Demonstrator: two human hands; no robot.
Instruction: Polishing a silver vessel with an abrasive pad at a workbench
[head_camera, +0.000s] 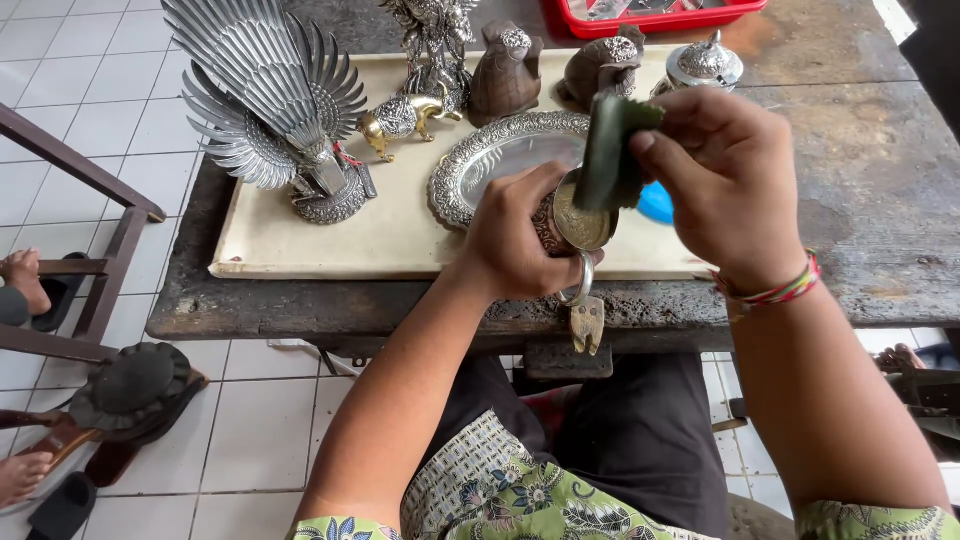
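Gripping tightly, the left hand (520, 240) is closed around a small embossed metal cup (572, 222) with a ring handle, held above the near edge of the worn wooden table (880, 190). A folded green scouring pad (610, 150) is pinched in the right hand (725, 180) and pressed against the cup's rim. Just beyond, an oval silver tray (490, 160) is laid on a cream board (300, 240), with a winged silver bird statue (275, 110) at far left.

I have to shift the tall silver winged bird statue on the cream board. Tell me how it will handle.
The winged bird statue looks metal, so probably heavy. Its wide wings over a small round base suggest it tips easily. The thin feather tips may bend or snag fingers.
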